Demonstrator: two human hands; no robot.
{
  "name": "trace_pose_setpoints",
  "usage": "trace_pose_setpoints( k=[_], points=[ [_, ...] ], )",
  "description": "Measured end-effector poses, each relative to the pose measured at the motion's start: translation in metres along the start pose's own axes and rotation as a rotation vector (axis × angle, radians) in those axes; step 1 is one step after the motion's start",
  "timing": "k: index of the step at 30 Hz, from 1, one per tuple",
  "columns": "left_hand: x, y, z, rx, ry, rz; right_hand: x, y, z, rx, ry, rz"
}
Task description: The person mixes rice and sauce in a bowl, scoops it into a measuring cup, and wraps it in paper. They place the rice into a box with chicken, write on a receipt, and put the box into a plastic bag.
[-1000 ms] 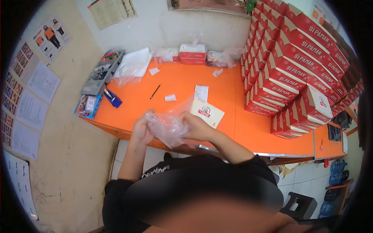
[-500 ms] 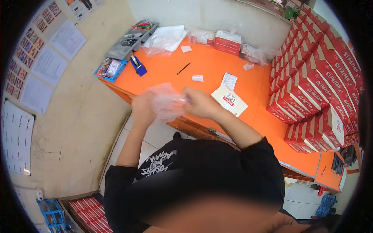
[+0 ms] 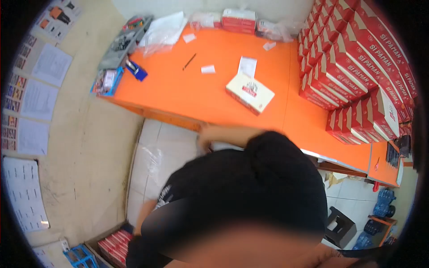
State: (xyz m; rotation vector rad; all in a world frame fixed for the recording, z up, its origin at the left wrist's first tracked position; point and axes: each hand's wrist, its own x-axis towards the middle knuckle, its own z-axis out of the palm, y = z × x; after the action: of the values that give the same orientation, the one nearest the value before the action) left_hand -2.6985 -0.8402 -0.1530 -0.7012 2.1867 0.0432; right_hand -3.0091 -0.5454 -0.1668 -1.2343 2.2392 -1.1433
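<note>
My right hand (image 3: 206,138) is at the front edge of the orange table (image 3: 196,96), low and close to my body. Its fingers are curled, and what they hold, if anything, I cannot make out. Of my left arm, only a strip of bare skin (image 3: 145,216) shows beside my black shirt; the fingers are hidden. Crumpled clear plastic (image 3: 153,161) appears over the tiled floor, apart from both hands. A cream and red box (image 3: 250,92) lies on the table beyond my right hand, touching a printed slip (image 3: 247,66).
Tall stacks of red boxes (image 3: 357,58) fill the table's right side. A pen (image 3: 189,61), a blue tape dispenser (image 3: 136,70), a blue basket (image 3: 107,82) and a grey tray (image 3: 121,43) lie toward the left. A carton of red packs (image 3: 115,248) stands at lower left.
Both hands held the clear plastic above the table edge earlier; now it is over the floor. My hands have dropped toward my body and moved apart, and the view has shifted.
</note>
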Motion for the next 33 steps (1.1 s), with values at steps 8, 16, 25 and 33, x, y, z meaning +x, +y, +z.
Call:
trace_pose_setpoints(
  k=[8, 16, 25, 33],
  points=[
    [0.014, 0.180, -0.160, -1.187, 0.213, 0.647, -0.120, 0.007, -0.135, -0.589, 0.885, 0.697],
    [0.064, 0.435, -0.214, -0.677, 0.491, 1.308, -0.158, 0.065, -0.122, -0.365, 1.229, 0.942],
    [0.083, 0.479, -0.219, -0.504, 0.287, 1.140, -0.168, 0.067, -0.138, 1.499, 1.219, 0.697],
    [0.014, 0.307, -0.298, -0.345, 0.154, 0.999, -0.153, 0.070, -0.124, 1.317, 1.284, 0.433]
  ],
)
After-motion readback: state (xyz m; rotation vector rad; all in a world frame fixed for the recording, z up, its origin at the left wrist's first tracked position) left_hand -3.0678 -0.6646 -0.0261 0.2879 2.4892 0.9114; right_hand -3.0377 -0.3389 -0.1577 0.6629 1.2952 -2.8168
